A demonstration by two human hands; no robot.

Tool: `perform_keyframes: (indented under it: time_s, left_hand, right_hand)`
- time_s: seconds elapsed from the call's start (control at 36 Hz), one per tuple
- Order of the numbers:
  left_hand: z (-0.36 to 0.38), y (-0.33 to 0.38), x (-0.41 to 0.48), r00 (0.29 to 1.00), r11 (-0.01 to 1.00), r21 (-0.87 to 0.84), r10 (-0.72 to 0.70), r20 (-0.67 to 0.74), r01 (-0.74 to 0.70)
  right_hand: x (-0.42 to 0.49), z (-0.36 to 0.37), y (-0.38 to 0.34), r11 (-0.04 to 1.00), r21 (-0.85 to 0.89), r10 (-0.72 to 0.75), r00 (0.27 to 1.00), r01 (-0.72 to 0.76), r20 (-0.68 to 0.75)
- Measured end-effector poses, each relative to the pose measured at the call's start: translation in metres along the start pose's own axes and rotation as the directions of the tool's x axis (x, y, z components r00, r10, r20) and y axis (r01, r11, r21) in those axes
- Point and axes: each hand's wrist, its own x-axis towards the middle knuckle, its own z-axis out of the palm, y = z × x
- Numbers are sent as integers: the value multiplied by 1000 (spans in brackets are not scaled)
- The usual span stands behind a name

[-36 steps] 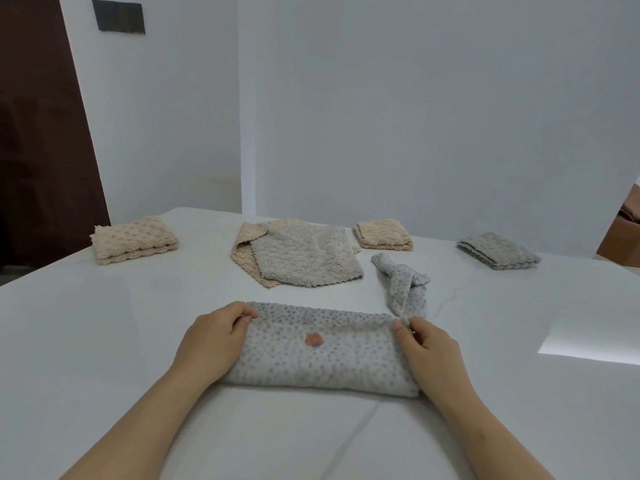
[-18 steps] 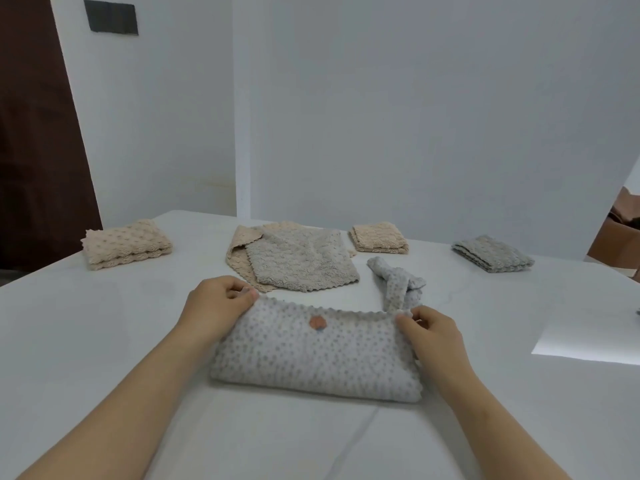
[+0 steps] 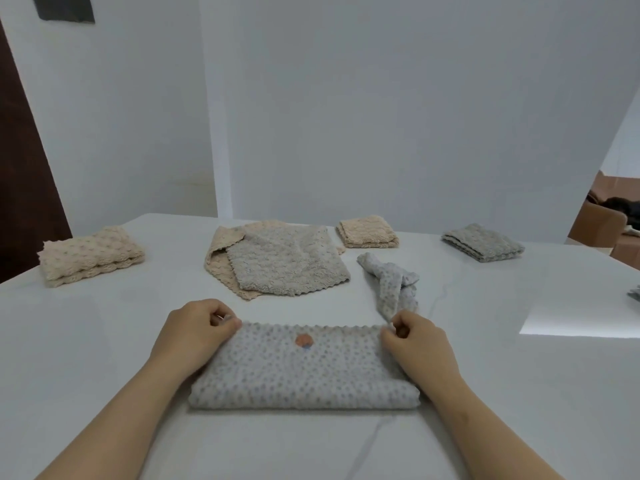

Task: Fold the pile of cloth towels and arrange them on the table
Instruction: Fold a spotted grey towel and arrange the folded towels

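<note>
A white, faintly veined table point(image 3: 104, 358) stood before plain white walls point(image 3: 381, 116), a dark brown door point(image 3: 20, 202) beyond its left edge, a dark panel point(image 3: 64, 8) mounted high, and a bright light patch point(image 3: 575, 320) near its right edge.

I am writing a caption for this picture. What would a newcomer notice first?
The left hand and right hand pinch the far corners of a folded grey dotted towel, nearest the camera. Behind it, a plain grey towel lies unfolded on a beige towel, with a twisted dotted towel to its right.
</note>
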Motion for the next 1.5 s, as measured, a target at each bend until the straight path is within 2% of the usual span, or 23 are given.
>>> perform_keyframes:
  time_s: [0.11, 0.19, 0.33, 0.53, 0.72, 0.92, 1.06, 1.22, 1.28, 1.5]
  left_hand:
    - [1, -2, 0, 995, 1000, 12, 11, 96, -12]
    - [-1, -3, 2, 991, 999, 38, 10, 136, -16]
    - [3, -4, 1, 988, 992, 122, 8, 152, -27]
    - [2, -4, 0, 985, 988, 143, 27, 170, -51]
    - [3, -4, 1, 977, 976, 217, -15, 211, -32]
    - [0, 1, -3, 980, 984, 179, -19, 199, -18]
    - [0, 2, -1, 989, 995, -84, -45, 143, 57]
    - [-3, -1, 1, 979, 924, -349, -103, 177, 160]
    - [-3, -2, 1, 978, 923, -351, -101, 181, 160]
    - [-2, -1, 0, 986, 978, -189, -55, 157, 85]
  right_hand:
    - [0, -2, 1, 993, -118, -18, 999, 21, 28]
    - [1, -2, 0, 992, -122, -17, 998, 23, 53]
    - [0, -3, -2, 982, -188, -17, 997, 30, 73]
    - [2, -4, 0, 988, -151, 28, 997, -18, 66]
    - [1, -4, -6, 963, -270, 24, 993, 8, 117]
    - [4, -5, -7, 916, -397, 16, 985, 55, 173]
    - [3, -4, -3, 930, -359, -23, 988, 78, 154]
    - [3, -8, 0, 974, -221, -15, 988, 50, 157]
    - [3, -10, 0, 982, -184, 2, 985, 30, 170]
    - [3, -12, 5, 997, -72, -14, 991, 24, 136]
